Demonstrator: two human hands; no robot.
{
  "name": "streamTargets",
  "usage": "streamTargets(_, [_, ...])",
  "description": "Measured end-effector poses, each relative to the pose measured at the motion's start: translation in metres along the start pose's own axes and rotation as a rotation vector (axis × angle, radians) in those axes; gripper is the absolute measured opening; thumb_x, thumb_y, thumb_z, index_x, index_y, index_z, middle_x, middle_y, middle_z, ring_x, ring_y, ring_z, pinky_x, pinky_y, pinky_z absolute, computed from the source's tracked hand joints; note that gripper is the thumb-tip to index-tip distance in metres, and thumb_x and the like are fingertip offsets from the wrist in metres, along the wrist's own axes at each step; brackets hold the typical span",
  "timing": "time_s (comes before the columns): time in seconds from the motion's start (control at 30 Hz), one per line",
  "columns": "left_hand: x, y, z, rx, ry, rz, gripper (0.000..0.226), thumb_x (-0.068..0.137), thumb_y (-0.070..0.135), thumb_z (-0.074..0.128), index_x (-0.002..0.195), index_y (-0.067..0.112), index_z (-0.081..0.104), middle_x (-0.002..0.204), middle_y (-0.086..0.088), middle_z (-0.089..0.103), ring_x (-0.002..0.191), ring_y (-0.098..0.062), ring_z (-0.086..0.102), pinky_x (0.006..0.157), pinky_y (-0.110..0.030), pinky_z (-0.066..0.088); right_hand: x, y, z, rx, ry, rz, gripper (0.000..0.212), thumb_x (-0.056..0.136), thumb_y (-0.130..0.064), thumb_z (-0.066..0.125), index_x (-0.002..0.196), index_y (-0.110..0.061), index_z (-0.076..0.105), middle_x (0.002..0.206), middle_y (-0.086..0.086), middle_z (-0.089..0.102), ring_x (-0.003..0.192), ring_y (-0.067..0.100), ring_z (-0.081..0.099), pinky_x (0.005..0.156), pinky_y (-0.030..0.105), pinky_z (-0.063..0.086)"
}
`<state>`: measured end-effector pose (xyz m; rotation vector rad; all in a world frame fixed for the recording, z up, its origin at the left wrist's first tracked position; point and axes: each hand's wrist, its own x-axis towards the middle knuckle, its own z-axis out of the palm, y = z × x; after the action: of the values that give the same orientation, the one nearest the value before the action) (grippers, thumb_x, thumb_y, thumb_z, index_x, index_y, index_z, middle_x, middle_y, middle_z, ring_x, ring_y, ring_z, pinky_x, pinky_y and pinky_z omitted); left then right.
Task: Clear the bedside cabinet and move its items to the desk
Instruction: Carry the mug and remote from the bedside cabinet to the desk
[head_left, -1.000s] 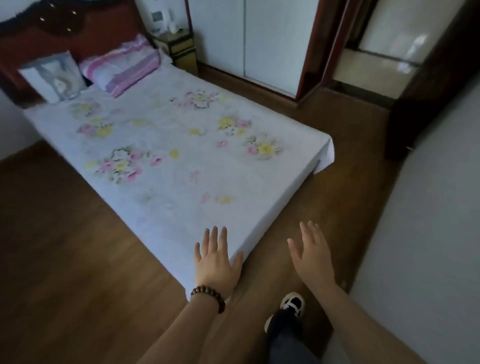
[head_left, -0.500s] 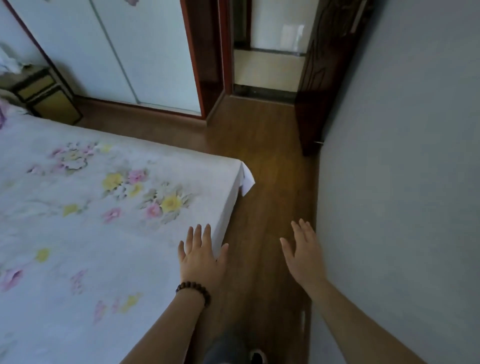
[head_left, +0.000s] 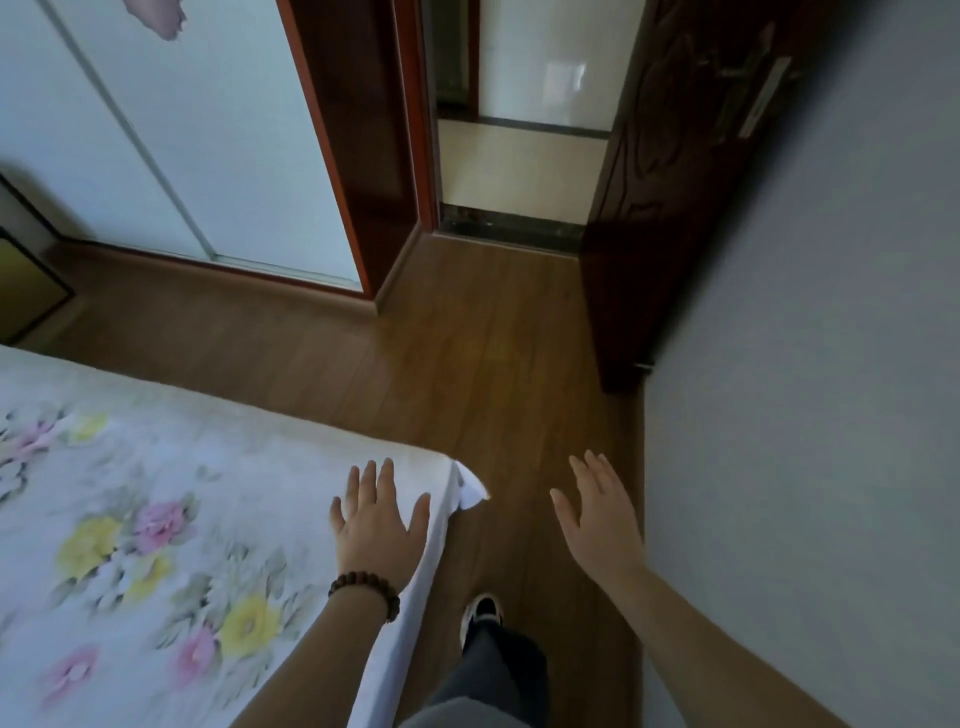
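At the far left edge, a corner of the bedside cabinet (head_left: 23, 296) showed beyond the flowered bed (head_left: 130, 519), lying well ahead and to the left of both hands across the bed's far side. The left hand (head_left: 376, 525), nearer the cabinet and wearing a bead bracelet (head_left: 363, 592), hovered flat with fingers spread over the bed corner; the right hand (head_left: 602, 519) was likewise open and empty over the wooden floor (head_left: 467, 374). No desk appeared in view, and no legible writing or brand could be made out.
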<state>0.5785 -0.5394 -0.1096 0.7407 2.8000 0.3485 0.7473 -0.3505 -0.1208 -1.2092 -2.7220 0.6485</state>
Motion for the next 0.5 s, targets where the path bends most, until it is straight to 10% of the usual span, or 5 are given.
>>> streamTargets(0.5, [0.358, 0.101, -0.045, -0.179, 0.148, -0.338, 0.072, 0.091, 0.061, 0.03, 0.15, 0.023, 0.016, 0.159, -0.001, 0.014, 0.147, -0.019, 0.003, 0.119, -0.046, 0.003, 0.448, -0.076, -0.035, -0.07, -0.151, -0.376, 0.061, 0.094, -0.054, 0.03, 0.145, -0.021, 0.028, 0.155, 0.002, 0.023, 0.144, 0.016, 0.011, 0.117, 0.038, 0.019])
